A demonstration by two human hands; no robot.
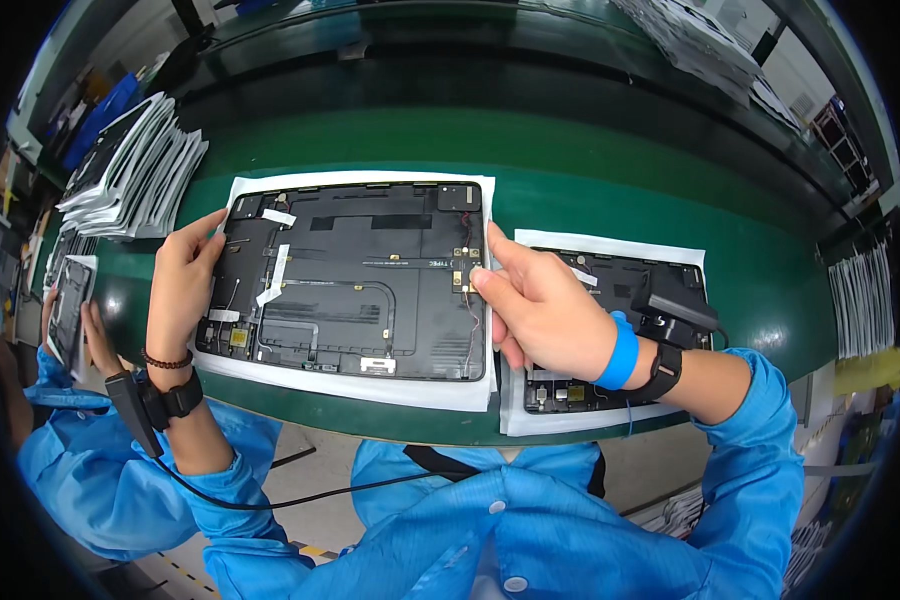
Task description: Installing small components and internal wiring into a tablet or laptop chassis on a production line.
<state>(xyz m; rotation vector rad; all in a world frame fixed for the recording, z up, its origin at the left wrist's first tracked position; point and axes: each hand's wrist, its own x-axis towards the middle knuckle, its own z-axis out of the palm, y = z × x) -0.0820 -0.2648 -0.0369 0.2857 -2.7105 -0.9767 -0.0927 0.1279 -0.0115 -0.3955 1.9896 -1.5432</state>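
A black tablet back housing [350,245], with its inside facing up, lies over a white foam sheet [360,390]. Flat cables, thin wires and white tape strips run across it. My left hand [182,285] grips its left edge, with thumb and fingers at the upper left corner. At the opposite side, my right hand [540,305] grips the right edge, its thumb pressed near a small gold-coloured connector part [465,270]. The fingers under that edge are partly hidden. A second black tablet housing [610,265] rests on another white sheet [530,425], partly beneath my right hand and wrist.
The bench has a green top [370,140]. A stack of white foam sheets and dark panels [135,170] stands at the far left. Beside me on the left, a co-worker's hands [95,335] hold another tablet part [68,310]. More white sheets [862,300] stand at right.
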